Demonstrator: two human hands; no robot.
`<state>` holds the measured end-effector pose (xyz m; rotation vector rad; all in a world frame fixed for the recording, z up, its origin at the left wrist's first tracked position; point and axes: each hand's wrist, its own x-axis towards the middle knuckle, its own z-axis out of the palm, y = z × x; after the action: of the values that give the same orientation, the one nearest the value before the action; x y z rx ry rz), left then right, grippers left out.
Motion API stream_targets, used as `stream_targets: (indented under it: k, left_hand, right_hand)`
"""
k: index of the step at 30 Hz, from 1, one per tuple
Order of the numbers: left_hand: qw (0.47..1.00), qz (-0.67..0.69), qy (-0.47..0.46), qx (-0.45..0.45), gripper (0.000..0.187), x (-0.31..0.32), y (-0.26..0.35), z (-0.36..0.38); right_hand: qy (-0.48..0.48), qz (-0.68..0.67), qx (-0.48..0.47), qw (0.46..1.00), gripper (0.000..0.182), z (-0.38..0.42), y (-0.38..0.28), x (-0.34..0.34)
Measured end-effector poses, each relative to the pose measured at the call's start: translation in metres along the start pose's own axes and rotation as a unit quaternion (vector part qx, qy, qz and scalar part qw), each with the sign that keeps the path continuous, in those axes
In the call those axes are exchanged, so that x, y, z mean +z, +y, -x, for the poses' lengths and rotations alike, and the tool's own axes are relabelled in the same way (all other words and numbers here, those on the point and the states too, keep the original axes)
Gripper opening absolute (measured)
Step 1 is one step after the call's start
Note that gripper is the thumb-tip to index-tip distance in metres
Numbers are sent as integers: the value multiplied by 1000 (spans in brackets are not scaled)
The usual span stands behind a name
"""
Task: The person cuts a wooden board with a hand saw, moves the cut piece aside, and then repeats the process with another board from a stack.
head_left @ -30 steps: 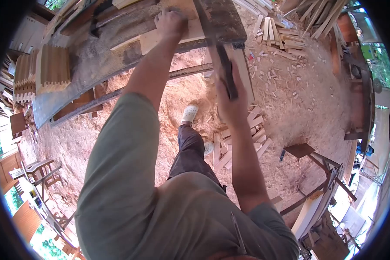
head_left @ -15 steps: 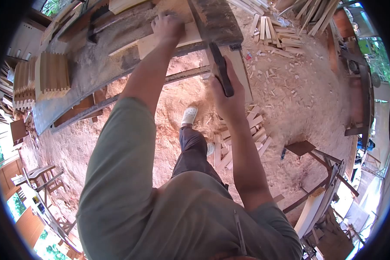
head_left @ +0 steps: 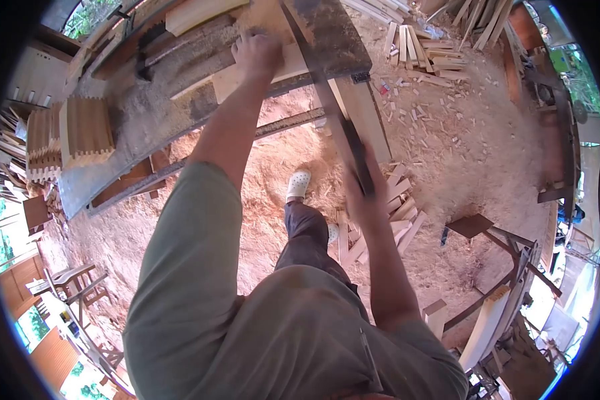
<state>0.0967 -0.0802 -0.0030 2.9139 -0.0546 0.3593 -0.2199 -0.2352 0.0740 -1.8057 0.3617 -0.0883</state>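
Observation:
My left hand (head_left: pixel 259 56) presses down on a pale wooden board (head_left: pixel 295 61) near the edge of the workbench (head_left: pixel 137 113), its fingers curled on the wood. In my right hand (head_left: pixel 367 193) is the dark handle of a hand saw (head_left: pixel 327 100). The saw's long blade runs up past the right end of the board and over the bench. Motion blurs the saw and my right hand.
Stacked notched wooden pieces (head_left: pixel 87 130) stand at the bench's left end. Cut strips (head_left: pixel 397 217) lie on the sawdust floor below, with more wood (head_left: pixel 427 53) at the upper right. A metal-framed stand (head_left: pixel 470 225) is at the right.
My right hand has drawn the saw back toward my body and slightly right, so more of the blade shows below the bench edge. My left hand stays on the board.

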Motion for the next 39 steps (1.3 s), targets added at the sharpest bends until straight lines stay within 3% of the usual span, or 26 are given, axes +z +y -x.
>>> stream_targets:
  k: [2,4,6,7,8,10,12,15,18,19,21,24,27,29,31,33,34,35,37,38,39]
  left_hand:
    - [1000,-1,-1,9,33,9,-6,-3]
    - [1000,4,-9,18,33,5,-10,-6]
    - [997,-1,-75,20,34,-4,-8,-2]
    - [998,45,-9,-39,36,0,-2,-2]
    - [998,46,-10,-34,36,0,-1,1]
    - [997,47,-9,-62,40,-1,0,-2]
    - [997,41,-12,-62,42,-4,2,-1]
    - [997,29,-23,-65,45,-5,1,-4]
    - [996,28,-30,-75,47,-2,0,-5]
    - [996,34,-29,-81,47,-2,-1,-6]
    - [997,34,-18,-72,44,5,-7,-1]
    - [998,34,0,-60,40,5,-6,-9]
    - [998,16,4,-63,40,8,-8,-6]
    - [998,1,10,-62,40,9,-7,-6]
    - [999,18,30,-36,41,6,-9,-3]
    - [999,17,24,-39,41,6,-9,-5]
    - [998,21,20,-48,41,5,-9,-4]
    - [999,19,21,-45,41,1,-6,-3]
    - [996,44,-27,-70,41,-14,0,1]
    - [997,46,-16,-63,41,-18,4,-5]
    - [997,35,-21,-58,41,-13,-2,-1]
  right_hand:
    - [-3,-9,-48,999,58,-70,-20,31]
    - [4,-19,-48,999,58,-75,-29,30]
    - [-15,-19,-36,999,59,-46,-3,20]
    - [9,-8,-63,998,58,-17,5,12]
    - [30,1,-82,996,56,32,13,0]
    - [-17,39,6,999,60,114,12,-40]
    - [5,-4,-13,1000,58,168,7,-58]
    - [1,33,-24,999,57,129,1,-51]
    - [-12,-40,-9,999,60,-5,-2,5]
    - [-8,0,-13,1000,60,-43,-9,19]
    - [-29,-29,-13,999,60,-76,-22,32]
    - [6,-38,-38,999,57,-27,1,21]
    - [-7,-53,69,996,57,77,-4,-24]
    - [-11,3,37,999,57,137,4,-50]
    - [-17,-4,41,999,57,140,-1,-63]
    - [-24,9,2,1000,59,107,-4,-50]
    - [-53,-45,55,996,60,65,-12,-39]
    - [-24,-37,-6,999,60,27,14,-12]
    - [-28,-25,-7,999,57,-49,8,23]
    - [-10,-100,-43,994,57,-75,1,36]
    - [4,-100,-35,994,58,-73,3,33]
